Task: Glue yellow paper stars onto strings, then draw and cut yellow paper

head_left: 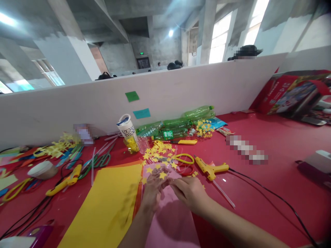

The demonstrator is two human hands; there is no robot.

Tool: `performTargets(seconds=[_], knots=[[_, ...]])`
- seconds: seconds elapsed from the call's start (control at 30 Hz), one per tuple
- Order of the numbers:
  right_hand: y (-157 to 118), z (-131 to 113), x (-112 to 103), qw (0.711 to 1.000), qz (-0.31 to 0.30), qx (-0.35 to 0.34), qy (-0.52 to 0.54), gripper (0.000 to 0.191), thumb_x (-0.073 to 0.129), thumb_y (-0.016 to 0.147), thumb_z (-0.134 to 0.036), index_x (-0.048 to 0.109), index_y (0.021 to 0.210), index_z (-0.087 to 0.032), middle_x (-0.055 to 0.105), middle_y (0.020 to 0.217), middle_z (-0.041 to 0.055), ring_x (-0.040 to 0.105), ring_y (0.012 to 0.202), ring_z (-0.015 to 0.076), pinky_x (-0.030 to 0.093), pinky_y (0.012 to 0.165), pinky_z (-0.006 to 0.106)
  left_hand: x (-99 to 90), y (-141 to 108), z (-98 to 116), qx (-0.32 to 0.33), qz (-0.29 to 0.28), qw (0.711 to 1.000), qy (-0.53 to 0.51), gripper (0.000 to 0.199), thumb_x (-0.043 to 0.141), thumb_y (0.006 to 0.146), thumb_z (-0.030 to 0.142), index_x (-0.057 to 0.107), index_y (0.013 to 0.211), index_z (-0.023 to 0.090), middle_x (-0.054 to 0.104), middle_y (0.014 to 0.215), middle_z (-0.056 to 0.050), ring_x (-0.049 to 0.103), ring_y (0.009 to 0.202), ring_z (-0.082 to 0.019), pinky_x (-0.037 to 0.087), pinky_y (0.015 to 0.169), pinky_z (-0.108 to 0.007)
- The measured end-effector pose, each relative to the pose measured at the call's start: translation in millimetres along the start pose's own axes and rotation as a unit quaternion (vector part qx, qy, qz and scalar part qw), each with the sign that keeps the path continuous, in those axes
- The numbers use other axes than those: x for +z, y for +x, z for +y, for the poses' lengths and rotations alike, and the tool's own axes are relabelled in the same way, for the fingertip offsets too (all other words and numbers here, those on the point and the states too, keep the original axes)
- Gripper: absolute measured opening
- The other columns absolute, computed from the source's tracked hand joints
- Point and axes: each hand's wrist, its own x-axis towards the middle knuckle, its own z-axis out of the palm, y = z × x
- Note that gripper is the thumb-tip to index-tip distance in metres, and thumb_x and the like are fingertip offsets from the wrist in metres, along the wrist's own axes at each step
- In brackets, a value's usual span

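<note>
My landmark is the pink sheet [173, 224] on the red desk [261, 141]. Above its far half I have a loose cluster of yellow stars [162, 175]. My left hand [151, 193] is curled around its near end, with the stars fanning out past my fingers. My right hand [192, 193] comes in from the right, thumb and fingertips drawn together close against the left fingers; whether they pinch a piece of it, I cannot tell, as that spot is small and blurred.

I judge the cluster to be very light and springy, its stars thin enough to bend or come off if squeezed. The safest hold looks to be low, where it gathers, with a soft pinch and no pressing on the stars.

Left of the pink sheet lies a yellow sheet [103, 203]. Just beyond its far edge are more stars [160, 148] and yellow-handled scissors [191, 160]; to its right rests a yellow glue gun [211, 171], and farther beyond it lie green bottles [178, 123].
</note>
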Motion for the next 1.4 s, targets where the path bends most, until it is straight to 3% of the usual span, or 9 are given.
performTargets(seconds=[0.27,0.53,0.93,1.07,1.17,1.23,1.4], knots=[[0.1,0.1,-4.9,0.999,0.035,-0.030,-0.002,0.017,0.046,0.092,-0.015,0.060,0.102,-0.015,0.068,0.069,0.0043,0.061,0.057,0.0134,0.041,0.053,0.023,3.4,-3.8,0.2,0.014,0.030,0.999,-0.009,0.037,0.082,0.058,0.024,0.062,0.088,0.017,0.070,0.084,-0.003,0.066,0.074,-0.015,0.051,0.069,-0.026],[-0.2,-1.0,-6.7,0.997,0.060,-0.054,-0.019,0.018,0.051,0.090,-0.014,0.059,0.106,-0.014,0.065,0.065,0.0021,0.056,0.052,0.0129,0.039,0.050,0.024,4.4,-3.6,1.8,0.021,0.039,0.999,0.011,0.027,0.080,0.060,0.024,0.063,0.080,0.018,0.068,0.075,0.000,0.064,0.068,-0.014,0.048,0.062,-0.023],[0.5,-3.5,-13.5,0.995,0.069,-0.066,0.004,0.021,0.054,0.087,-0.013,0.057,0.109,-0.013,0.064,0.066,0.0023,0.054,0.052,0.0129,0.038,0.050,0.025,-0.6,-1.6,0.3,0.013,0.042,0.999,0.000,0.024,0.079,0.062,0.023,0.063,0.080,0.019,0.071,0.078,-0.002,0.067,0.071,-0.016,0.050,0.071,-0.026],[1.3,-4.1,-29.6,0.990,0.127,-0.057,0.034,0.018,0.054,0.083,-0.010,0.058,0.100,-0.015,0.058,0.061,0.0004,0.050,0.050,0.0123,0.037,0.049,0.025,1.7,-1.0,2.5,0.014,0.019,1.000,-0.006,0.030,0.078,0.063,0.022,0.063,0.089,0.017,0.071,0.087,-0.004,0.068,0.071,-0.017,0.052,0.075,-0.031],[1.8,-5.8,-38.6,0.980,0.178,-0.077,0.040,0.018,0.054,0.081,-0.006,0.058,0.096,-0.015,0.058,0.063,0.0019,0.050,0.052,0.0126,0.037,0.050,0.025,3.9,-1.2,3.7,0.010,0.038,0.999,-0.001,0.029,0.080,0.060,0.021,0.063,0.084,0.015,0.070,0.082,-0.004,0.069,0.072,-0.019,0.053,0.078,-0.033],[1.5,-8.2,-36.7,0.981,0.164,-0.099,0.032,0.020,0.054,0.081,-0.004,0.057,0.097,-0.015,0.060,0.066,0.0029,0.051,0.054,0.0132,0.038,0.051,0.025,5.0,-1.4,3.8,0.008,0.058,0.998,-0.002,0.027,0.081,0.057,0.021,0.064,0.077,0.015,0.070,0.076,-0.003,0.070,0.074,-0.020,0.053,0.079,-0.032],[-1.2,-15.3,-13.9,0.993,0.058,-0.105,0.022,0.029,0.053,0.087,-0.010,0.051,0.116,-0.012,0.066,0.072,0.0044,0.057,0.057,0.0154,0.040,0.050,0.027,8.5,-1.7,4.4,0.006,0.079,0.997,0.012,0.024,0.081,0.054,0.023,0.066,0.071,0.016,0.072,0.079,-0.006,0.070,0.084,-0.023,0.052,0.083,-0.032]])
